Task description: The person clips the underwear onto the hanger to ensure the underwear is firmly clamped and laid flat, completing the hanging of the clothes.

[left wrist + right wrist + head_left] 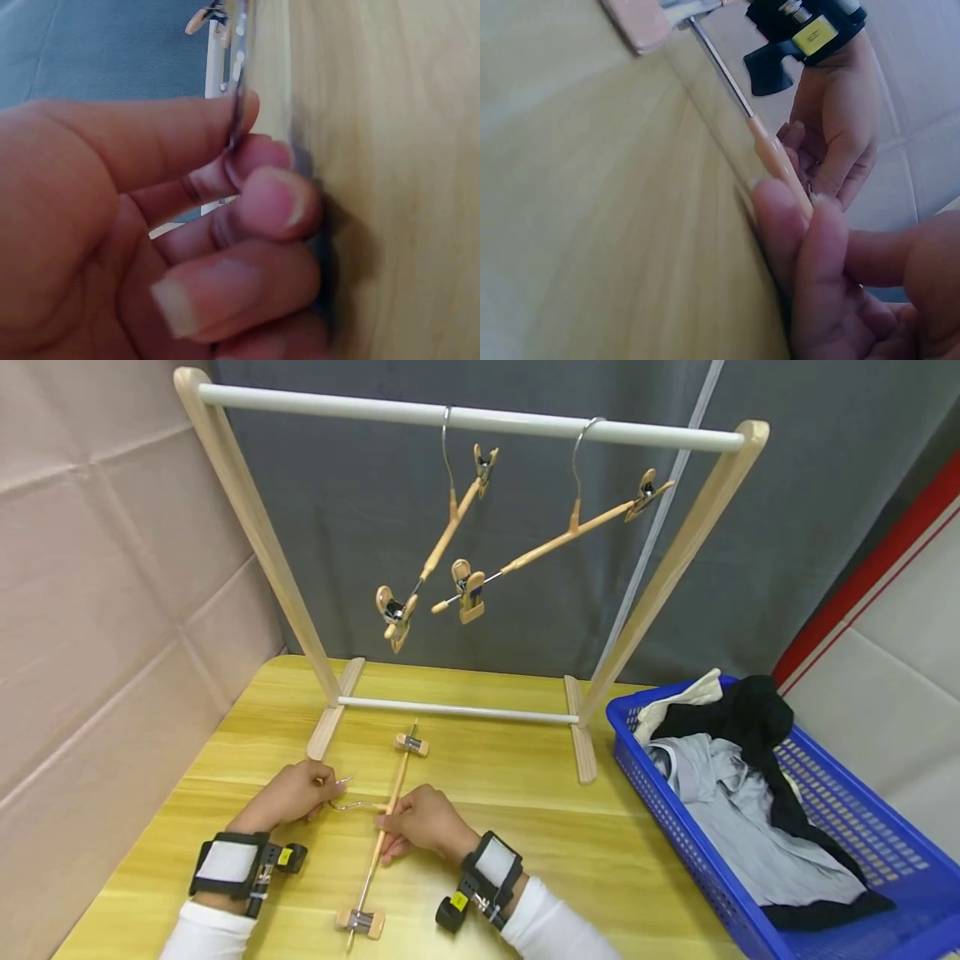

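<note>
2 clip hangers (450, 518) already hang tilted on the rack's top rail (465, 417), while the 3rd hanger (386, 827) lies flat on the table (525, 827) before us, so we judge the work barely begun. Our left hand (288, 793) pinches its wire hook (352, 800); our right hand (423, 818) curls around its wooden bar. Clothes sit untouched in the blue basket (862, 860) at the right. We see bare table between hanger and rack base, and open rail left of both hung hangers.
</note>
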A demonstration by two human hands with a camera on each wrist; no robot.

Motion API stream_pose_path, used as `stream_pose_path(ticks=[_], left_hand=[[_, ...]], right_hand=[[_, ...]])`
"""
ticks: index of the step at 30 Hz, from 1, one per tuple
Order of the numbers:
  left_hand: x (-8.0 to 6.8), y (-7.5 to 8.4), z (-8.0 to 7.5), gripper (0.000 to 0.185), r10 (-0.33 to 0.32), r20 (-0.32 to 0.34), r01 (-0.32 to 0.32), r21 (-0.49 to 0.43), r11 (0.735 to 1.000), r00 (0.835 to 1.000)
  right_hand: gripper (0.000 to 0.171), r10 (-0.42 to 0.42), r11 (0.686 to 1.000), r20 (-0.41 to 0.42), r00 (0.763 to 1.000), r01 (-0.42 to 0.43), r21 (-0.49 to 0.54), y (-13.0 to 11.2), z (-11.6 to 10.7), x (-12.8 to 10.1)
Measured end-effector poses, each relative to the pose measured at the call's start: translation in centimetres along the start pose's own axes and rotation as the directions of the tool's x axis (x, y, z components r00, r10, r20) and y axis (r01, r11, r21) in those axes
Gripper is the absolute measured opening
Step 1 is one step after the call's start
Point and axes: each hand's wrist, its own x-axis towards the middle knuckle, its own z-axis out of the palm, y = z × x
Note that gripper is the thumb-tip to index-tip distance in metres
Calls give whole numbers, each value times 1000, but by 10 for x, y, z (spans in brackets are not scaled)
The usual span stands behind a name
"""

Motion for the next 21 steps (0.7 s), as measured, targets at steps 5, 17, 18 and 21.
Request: stream_pose_path(ticks=[5, 17, 18, 21], left_hand=[[-1, -1, -1, 32, -16, 10, 16, -8, 1000, 1000], [-1, -4, 0, 33, -72, 14, 71, 55, 996, 997], [-1, -4, 0, 34, -69, 14, 68, 59, 996, 998], [-1, -5, 0, 35, -67, 15, 66, 69, 995, 998]], right_hand=[[22, 7, 997, -6, 1000, -8, -77, -1, 1, 2], [27, -15, 979, 7, 1000, 16, -201, -4, 2, 5], [27, -17, 980, 5, 1000, 18, -196, -4, 3, 5], [28, -32, 979, -4, 999, 31, -201, -3, 4, 6]])
